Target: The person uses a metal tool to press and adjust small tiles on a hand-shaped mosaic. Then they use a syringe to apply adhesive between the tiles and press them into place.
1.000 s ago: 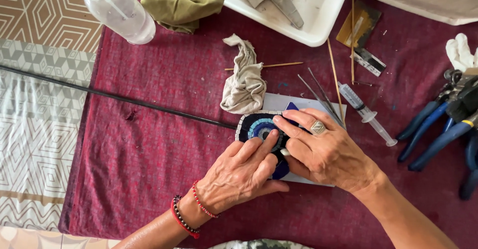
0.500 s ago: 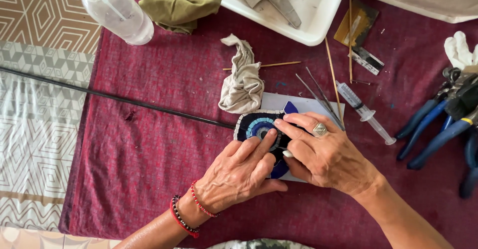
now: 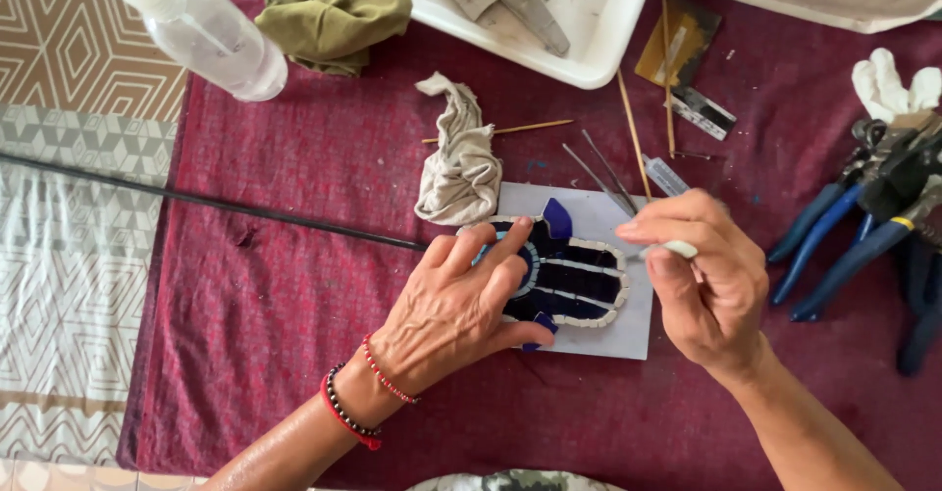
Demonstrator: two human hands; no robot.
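Dark blue mosaic piece (image 3: 569,280) w/ white edge tiles, flat on grey sheet (image 3: 608,339), partly covered.

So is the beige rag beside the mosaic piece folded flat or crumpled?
Crumpled. The beige rag lies bunched and twisted on the maroon cloth, its lower end touching the white sheet under the mosaic piece.

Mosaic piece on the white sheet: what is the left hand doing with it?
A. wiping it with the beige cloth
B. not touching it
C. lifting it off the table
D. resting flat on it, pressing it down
D: the left hand lies flat on the dark blue mosaic piece, which sits on the white sheet; the crumpled beige cloth lies apart.
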